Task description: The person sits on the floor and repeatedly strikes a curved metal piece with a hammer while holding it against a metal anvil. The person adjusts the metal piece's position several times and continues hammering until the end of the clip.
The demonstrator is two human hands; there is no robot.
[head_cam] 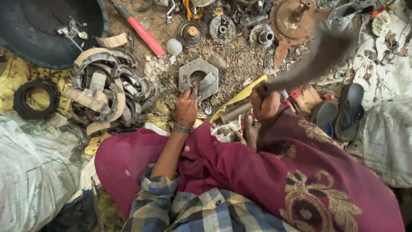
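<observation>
Right hand (265, 104) is closed in a fist round the handle of a hammer (309, 64), which shows as a grey motion blur sweeping up and to the right; I cannot make out the head clearly. Left hand (186, 107) lies palm down on the ground, fingers together, with the fingertips pressing a bent metal strip (207, 84) against a grey hexagonal metal block (192, 71) with a round hole in its middle. I note a beaded bracelet (182, 129) on the left wrist. Block sits on the debris-strewn floor just ahead of the left hand, with the strip laid across its lower right corner. A metal rod (236, 112) lies just beside the right hand, next to a yellow strip (240, 96). Further off: a pile of curved brake shoes (109, 90) to the left, a red-handled tool (143, 32) and a white bulb (174, 46) above, round rusty parts (296, 19) along the top, and dark sandals (343, 109) to the right. A bare foot (250, 131) shows beneath the maroon cloth (240, 172).
</observation>
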